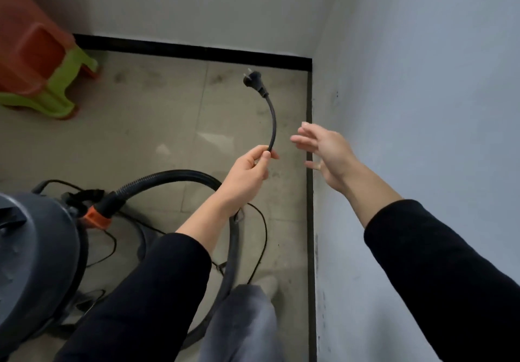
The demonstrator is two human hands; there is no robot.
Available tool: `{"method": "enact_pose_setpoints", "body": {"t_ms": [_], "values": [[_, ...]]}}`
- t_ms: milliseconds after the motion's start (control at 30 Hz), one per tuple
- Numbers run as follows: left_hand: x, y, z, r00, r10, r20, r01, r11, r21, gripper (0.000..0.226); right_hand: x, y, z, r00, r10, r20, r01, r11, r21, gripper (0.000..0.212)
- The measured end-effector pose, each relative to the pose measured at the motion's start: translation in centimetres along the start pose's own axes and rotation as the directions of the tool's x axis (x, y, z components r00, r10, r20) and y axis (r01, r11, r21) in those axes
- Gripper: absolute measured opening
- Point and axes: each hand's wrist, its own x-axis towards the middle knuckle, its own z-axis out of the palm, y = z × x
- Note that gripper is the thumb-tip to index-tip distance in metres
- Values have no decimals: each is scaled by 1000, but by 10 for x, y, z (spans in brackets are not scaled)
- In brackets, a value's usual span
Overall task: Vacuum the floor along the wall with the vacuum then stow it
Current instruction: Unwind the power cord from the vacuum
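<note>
In the corner of a tiled room, stacked plastic stools [42,60], orange over green, stand at far left near the back wall [197,4]. Below them the grey vacuum [33,249] sits on the floor [140,136] at the person's left side, well apart from the right wall [422,108]. An orange collar [97,216] joins the drum to the black hose [180,174], which arches up, passes behind the left forearm and drops beside the person's grey trouser leg [244,325]. The left hand [247,176], reaching out of a black sleeve, pinches the thick end of the cord [272,125] between thumb and curled fingers. From the pinch the cord curves upward, and the plug [254,81] stands in the air above the hand, its prongs pointing up and to the left, toward the back wall. Thinner loops of black cord lie loose on the tiles around the hose, under the forearm. Just right of the plug's cord, the right hand [323,153] hangs in the air with fingers spread, holding nothing, near the right wall; whether it touches the wall cannot be told. A black skirting [197,52] runs along the foot of both walls and meets in the corner beyond the two hands.
</note>
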Motion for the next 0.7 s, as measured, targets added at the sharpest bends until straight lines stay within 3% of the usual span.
{"method": "enact_pose_setpoints", "body": {"t_ms": [133, 300, 533, 700], "values": [[45, 5, 3, 994, 71, 80, -82, 987, 139, 20, 38, -33, 15, 997, 9, 80, -17, 995, 99, 19], [127, -7, 0, 989, -43, 143, 6, 968, 251, 20, 122, -51, 9, 985, 88, -151, -25, 926, 377, 19], [238, -54, -5, 979, -180, 95, 131, 914, 384, 20, 254, -24, -18, 906, 280, -317, -114, 883, 454, 28], [295, -92, 4, 975, -213, 59, 165, 878, 449, 18, 326, 12, -36, 885, 384, -264, -257, 874, 413, 27]]}}
